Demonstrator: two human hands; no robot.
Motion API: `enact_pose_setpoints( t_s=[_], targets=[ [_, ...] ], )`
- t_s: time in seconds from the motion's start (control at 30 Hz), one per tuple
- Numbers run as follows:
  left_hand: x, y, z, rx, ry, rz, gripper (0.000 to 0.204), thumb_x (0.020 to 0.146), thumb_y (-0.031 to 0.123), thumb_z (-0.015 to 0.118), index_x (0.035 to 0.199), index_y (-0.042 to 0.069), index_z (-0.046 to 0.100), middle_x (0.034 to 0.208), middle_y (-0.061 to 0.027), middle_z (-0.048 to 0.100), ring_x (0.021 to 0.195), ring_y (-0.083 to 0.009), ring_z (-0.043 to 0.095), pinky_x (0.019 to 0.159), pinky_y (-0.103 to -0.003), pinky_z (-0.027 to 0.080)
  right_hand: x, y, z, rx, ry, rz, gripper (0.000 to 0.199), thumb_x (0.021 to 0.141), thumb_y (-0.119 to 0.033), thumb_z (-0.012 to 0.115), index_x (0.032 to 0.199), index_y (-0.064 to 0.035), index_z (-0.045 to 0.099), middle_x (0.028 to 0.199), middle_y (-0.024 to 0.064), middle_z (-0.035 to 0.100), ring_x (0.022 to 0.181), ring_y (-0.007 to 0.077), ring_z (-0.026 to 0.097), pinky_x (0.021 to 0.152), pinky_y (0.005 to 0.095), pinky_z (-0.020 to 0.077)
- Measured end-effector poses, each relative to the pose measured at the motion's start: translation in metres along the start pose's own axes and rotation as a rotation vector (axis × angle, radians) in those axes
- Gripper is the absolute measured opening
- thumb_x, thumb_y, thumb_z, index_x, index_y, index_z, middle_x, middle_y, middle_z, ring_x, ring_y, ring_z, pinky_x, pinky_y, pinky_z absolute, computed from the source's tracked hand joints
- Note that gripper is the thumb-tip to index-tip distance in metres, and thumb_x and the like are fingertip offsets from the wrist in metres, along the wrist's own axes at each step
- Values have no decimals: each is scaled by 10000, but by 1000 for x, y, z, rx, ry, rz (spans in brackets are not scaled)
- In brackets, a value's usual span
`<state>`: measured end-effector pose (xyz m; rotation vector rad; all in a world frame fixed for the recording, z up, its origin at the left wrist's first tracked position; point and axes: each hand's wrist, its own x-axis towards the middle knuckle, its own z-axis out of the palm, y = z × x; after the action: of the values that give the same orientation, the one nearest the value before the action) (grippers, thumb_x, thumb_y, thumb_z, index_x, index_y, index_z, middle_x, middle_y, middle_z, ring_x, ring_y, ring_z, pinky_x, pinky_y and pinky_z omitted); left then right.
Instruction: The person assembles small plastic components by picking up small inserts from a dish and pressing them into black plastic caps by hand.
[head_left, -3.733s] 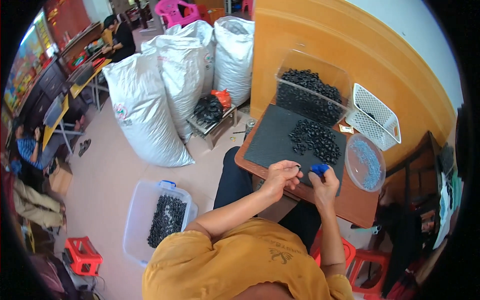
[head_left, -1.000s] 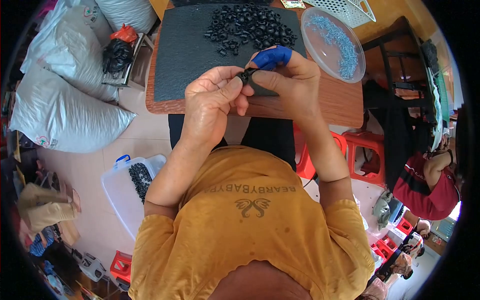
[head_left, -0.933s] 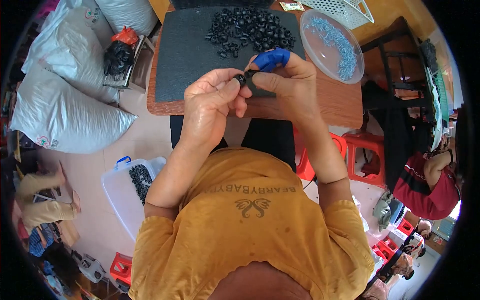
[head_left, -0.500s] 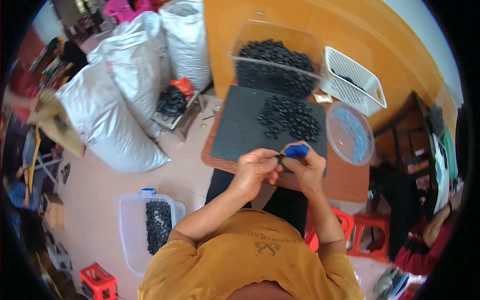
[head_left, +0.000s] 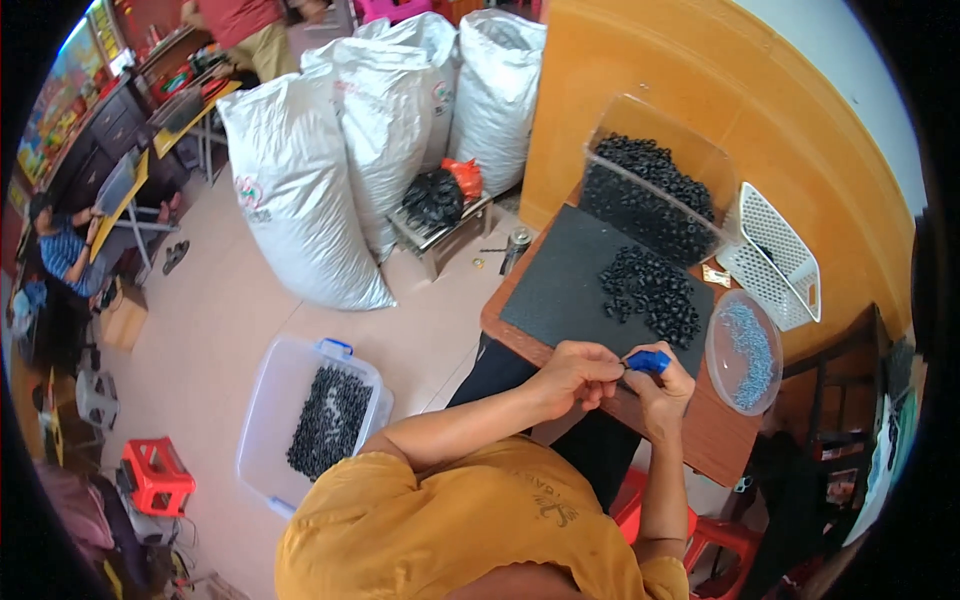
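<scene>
My left hand [head_left: 580, 376] and my right hand [head_left: 664, 398] meet just over the near edge of the table. Their fingertips pinch a small dark piece [head_left: 625, 366] between them; most of it is hidden by the fingers. A blue wrap [head_left: 648, 361] covers a finger of my right hand. Beyond my hands, a pile of small black parts [head_left: 650, 295] lies on a dark grey mat [head_left: 550, 285]. To the right of the pile stands a round clear tub [head_left: 720, 365] with tiny light-blue pieces [head_left: 752, 355] in it.
Behind the mat is a clear bin [head_left: 625, 115] of black parts, beside a white perforated basket [head_left: 790, 275]. On the floor at left stands another clear bin [head_left: 262, 420] with black parts. Large white sacks [head_left: 300, 200] and a red stool [head_left: 157, 475] are farther off. People are at far left.
The whole view has swung toward the left, so the table and my hands appear farther right. My hands stay together, fingertips still pinched on a dark piece.
</scene>
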<state>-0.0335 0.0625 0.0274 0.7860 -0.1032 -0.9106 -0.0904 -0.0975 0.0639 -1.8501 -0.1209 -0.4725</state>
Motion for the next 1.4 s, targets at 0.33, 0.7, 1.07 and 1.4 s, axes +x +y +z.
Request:
enact_pose_setpoints(
  t_s=[0.33, 0.7, 1.07, 1.4],
  targets=[
    [5, -10, 6, 27, 70, 145, 132, 820, 100, 700, 860, -15, 650, 635, -79, 598, 448, -101, 500, 392, -228, 362, -9, 2, 1, 186, 83, 180, 148, 779, 112, 653, 883, 7, 660, 868, 0, 632, 765, 65, 533, 675, 206, 425],
    [7, -1, 5, 61, 30, 108, 160, 830, 144, 724, 926, 30, 665, 670, -53, 624, 461, -81, 515, 415, -215, 371, -3, 2, -5, 53, 61, 146, 100, 799, 50, 675, 883, -4, 662, 814, -29, 591, 733, 51, 515, 656, 200, 410],
    [3, 4, 1, 120, 31, 125, 177, 857, 155, 713, 926, 6, 647, 672, -67, 628, 463, -91, 526, 415, -223, 404, 2, 1, 5, 53, 111, 197, 105, 787, 71, 679, 836, -17, 650, 821, -41, 586, 695, 23, 469, 611, 174, 372],
    [6, -6, -6, 151, -19, 109, 201, 927, 99, 638, 1060, -47, 603, 807, -112, 644, 580, -133, 575, 512, -253, 482, -3, 6, 5, 143, 123, 258, 99, 795, 73, 680, 830, -17, 660, 792, -60, 570, 674, 14, 454, 607, 177, 373]
  ],
)
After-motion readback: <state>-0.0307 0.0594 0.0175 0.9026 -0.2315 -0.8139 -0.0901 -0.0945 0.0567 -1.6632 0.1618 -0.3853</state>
